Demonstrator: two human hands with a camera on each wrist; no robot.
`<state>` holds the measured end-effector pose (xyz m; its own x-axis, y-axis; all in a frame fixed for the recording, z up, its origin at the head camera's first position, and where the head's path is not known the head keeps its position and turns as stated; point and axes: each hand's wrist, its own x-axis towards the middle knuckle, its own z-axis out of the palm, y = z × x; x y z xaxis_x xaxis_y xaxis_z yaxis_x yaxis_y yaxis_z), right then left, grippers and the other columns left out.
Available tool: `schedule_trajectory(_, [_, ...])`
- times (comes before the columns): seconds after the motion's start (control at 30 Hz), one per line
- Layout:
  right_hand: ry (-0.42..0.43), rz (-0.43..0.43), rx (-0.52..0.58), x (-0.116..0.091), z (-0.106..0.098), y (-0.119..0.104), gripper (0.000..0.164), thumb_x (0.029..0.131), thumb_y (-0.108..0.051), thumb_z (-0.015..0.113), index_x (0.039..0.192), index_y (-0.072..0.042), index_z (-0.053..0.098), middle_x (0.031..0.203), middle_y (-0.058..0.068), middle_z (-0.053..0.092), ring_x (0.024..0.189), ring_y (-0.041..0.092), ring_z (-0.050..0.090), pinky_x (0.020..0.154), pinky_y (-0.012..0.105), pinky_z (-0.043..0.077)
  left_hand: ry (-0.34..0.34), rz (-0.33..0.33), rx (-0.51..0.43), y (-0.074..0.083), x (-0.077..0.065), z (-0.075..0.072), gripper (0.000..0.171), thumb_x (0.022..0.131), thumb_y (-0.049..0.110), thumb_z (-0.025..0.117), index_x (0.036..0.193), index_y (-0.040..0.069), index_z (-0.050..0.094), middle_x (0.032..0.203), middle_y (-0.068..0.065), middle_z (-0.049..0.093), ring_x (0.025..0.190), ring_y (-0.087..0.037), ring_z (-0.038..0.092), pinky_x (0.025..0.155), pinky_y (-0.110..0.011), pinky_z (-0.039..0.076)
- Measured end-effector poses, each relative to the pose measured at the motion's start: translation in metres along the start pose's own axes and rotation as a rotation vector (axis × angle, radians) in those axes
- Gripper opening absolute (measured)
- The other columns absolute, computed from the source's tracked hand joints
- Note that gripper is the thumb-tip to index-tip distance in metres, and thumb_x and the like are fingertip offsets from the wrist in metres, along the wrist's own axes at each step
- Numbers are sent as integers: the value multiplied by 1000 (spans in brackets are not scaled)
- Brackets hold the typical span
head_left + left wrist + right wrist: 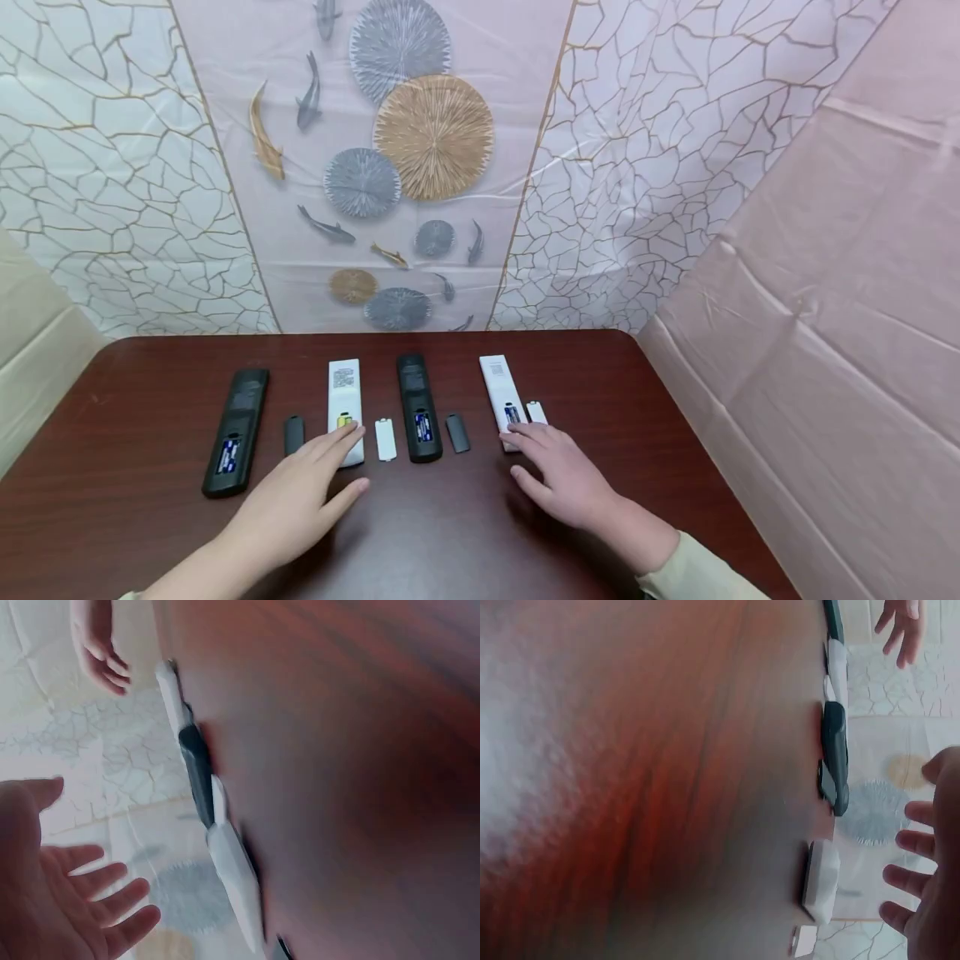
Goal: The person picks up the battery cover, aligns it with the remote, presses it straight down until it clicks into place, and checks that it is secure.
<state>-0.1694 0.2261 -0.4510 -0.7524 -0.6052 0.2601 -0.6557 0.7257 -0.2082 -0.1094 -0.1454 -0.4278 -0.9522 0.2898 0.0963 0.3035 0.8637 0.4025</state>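
Note:
My left hand (292, 492) hovers palm down over the table, fingers loosely extended and holding nothing. From the head view its fingertips overlap a white remote control (344, 392) with a yellow battery (344, 420) in its bay. Held apart from the tabletop in the right wrist view, my right hand (562, 475) has its fingers spread. It hides the lower end of another white remote (497, 379), whose bay holds blue batteries (512, 413). Two black remotes, one at far left (243, 400) and one near the middle (412, 383), lie back up with blue batteries showing.
Detached battery covers lie right of the remotes: a dark one (294, 435), a white one (386, 439), another dark one (457, 433) and a white one (536, 412) partly behind my right hand. The brown table (427, 533) meets a patterned curtain (420, 250) at the back.

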Motion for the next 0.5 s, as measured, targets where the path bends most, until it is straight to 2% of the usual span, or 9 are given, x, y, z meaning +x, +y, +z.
schedule_trajectory(0.1, [30, 66, 21, 5, 0, 6, 32, 92, -20, 66, 123, -17, 67, 126, 1, 63, 116, 20, 55, 98, 43, 46, 10, -63, -70, 15, 12, 2, 64, 96, 52, 59, 149, 18, 46, 147, -6, 50, 133, -29, 49, 103, -53, 43])
schedule_trajectory(0.23, [31, 172, 45, 9, 2, 15, 24, 91, -15, 65, 115, -17, 71, 115, -4, 64, 104, 14, 55, 88, 38, 49, 11, -113, -142, 34, 29, 10, 62, 95, 44, 65, 148, 19, 47, 145, -4, 53, 131, -26, 51, 101, -51, 46])
schedule_trajectory(0.4, [31, 304, 87, 14, 6, 25, 22, 92, -15, 66, 114, -14, 71, 111, -2, 63, 105, 17, 55, 88, 39, 49, 0, -124, -225, 55, 49, 22, 63, 95, 40, 65, 150, 18, 44, 145, -7, 53, 132, -29, 50, 101, -52, 45])
schedule_trajectory(0.5, [26, 352, 100, 17, 7, 30, 24, 92, -13, 65, 115, -13, 71, 112, 1, 63, 108, 21, 54, 89, 41, 48, -23, -127, -266, 65, 58, 29, 63, 95, 40, 65, 151, 19, 43, 146, -7, 51, 131, -29, 51, 99, -53, 46])
